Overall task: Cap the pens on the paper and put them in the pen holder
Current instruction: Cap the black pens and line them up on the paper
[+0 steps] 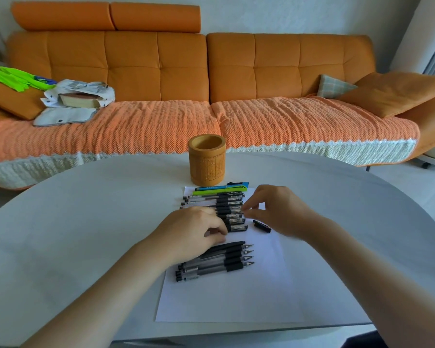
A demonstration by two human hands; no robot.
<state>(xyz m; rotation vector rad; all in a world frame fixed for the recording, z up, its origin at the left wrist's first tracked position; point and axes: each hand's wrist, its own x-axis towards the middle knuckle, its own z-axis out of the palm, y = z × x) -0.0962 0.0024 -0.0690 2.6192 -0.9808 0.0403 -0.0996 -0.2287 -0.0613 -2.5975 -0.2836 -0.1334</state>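
A white sheet of paper [236,297] lies on the table. Several capped black pens [226,200] lie in a row at its far end, with a blue pen [221,187] and a green pen [211,192] beyond them. Several uncapped pens [219,262] lie nearer, tips pointing right. A loose black cap [261,226] rests to the right. My left hand [194,232] lies over the pen row, fingers curled onto a pen. My right hand [274,209] pinches at the cap end of a pen in the row. The bamboo pen holder [207,160] stands upright behind the paper and looks empty.
The round white table [86,222] has its far edge just behind the holder. An orange sofa [211,84] with a blanket, a bag and a book stands beyond it.
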